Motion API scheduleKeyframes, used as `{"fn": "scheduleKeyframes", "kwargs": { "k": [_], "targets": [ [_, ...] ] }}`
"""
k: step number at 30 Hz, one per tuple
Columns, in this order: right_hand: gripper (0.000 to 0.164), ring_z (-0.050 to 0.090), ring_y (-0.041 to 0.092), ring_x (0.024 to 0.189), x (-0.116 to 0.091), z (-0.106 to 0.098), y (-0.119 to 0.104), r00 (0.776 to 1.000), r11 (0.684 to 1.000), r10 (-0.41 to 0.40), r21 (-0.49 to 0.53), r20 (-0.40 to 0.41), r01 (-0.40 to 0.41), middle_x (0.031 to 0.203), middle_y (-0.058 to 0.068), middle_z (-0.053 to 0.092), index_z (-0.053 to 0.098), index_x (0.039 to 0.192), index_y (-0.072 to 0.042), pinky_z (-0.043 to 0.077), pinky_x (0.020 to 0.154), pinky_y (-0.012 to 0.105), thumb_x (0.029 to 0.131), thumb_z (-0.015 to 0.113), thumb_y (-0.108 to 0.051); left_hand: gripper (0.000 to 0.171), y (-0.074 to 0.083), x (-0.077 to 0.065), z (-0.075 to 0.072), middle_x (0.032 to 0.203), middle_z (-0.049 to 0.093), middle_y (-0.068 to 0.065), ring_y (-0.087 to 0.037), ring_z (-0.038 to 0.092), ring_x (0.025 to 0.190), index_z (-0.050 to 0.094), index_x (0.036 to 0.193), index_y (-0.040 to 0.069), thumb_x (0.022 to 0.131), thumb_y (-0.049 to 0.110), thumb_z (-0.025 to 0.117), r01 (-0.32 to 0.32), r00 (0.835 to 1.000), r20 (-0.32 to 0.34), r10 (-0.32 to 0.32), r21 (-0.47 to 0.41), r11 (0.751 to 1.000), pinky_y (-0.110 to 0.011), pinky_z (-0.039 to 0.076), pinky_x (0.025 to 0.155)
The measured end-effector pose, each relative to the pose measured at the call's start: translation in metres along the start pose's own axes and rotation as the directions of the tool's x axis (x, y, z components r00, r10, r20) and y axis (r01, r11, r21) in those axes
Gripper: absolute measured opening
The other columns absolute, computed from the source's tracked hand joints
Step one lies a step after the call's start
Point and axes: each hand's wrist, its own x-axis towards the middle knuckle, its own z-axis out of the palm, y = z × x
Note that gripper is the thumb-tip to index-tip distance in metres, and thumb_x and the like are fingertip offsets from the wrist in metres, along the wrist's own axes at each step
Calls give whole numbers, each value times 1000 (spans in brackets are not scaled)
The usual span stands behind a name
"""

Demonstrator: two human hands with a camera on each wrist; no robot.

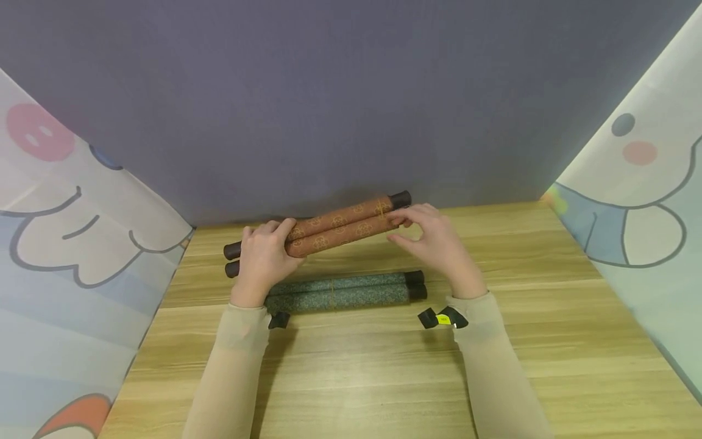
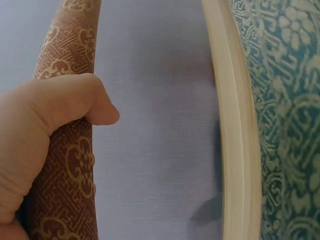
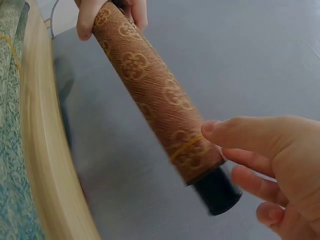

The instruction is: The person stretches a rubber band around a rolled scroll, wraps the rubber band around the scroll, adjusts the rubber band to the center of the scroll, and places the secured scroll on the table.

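Two rolled scrolls in reddish-brown patterned cloth (image 1: 340, 227), with dark end knobs, lie side by side and slant up to the right. My left hand (image 1: 269, 253) grips them near their left end; in the left wrist view its thumb (image 2: 75, 100) bends over the brown roll. Near their right end is my right hand (image 1: 433, 238), fingers loosely bent, thumb and forefinger apart. In the right wrist view its thumb tip (image 3: 210, 129) is right at the roll's edge, beside a thin yellow band (image 3: 186, 149) and above the black knob (image 3: 217, 192).
Closer to me, a pair of green patterned scrolls (image 1: 351, 297) with black knobs lies on the wooden table (image 1: 351, 378), a thin band around them. A grey panel (image 1: 351, 110) stands behind the table. Cartoon-printed cloths hang at the left (image 1: 49, 256) and right (image 1: 647, 213).
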Motion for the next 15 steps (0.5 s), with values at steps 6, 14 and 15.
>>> {"fn": "scheduleKeyframes", "kwargs": {
  "k": [6,14,15],
  "targets": [
    [66,53,45,130,0,-1,9,993,992,-112,-56,-22,111,140,21,66,72,136,-4,41,108,63,78,101,-15,63,1,1,0,107,76,-20,-43,72,92,72,122,10,69,23,102,-76,997,-11,76,33,997,-60,45,77],
    [97,45,41,145,-2,-8,14,985,994,28,-106,169,-10,157,16,56,55,159,-11,33,121,65,76,103,-25,65,-4,1,3,109,76,-18,-43,71,95,73,125,10,68,22,103,-131,990,-39,132,31,991,-61,49,85],
    [98,46,40,145,-2,-8,15,981,994,46,-109,186,-26,156,16,56,53,160,-12,33,122,65,77,102,-26,66,-5,1,3,110,76,-18,-43,71,96,73,125,9,68,22,103,-138,990,-37,139,26,990,-61,49,85]
  ]
}}
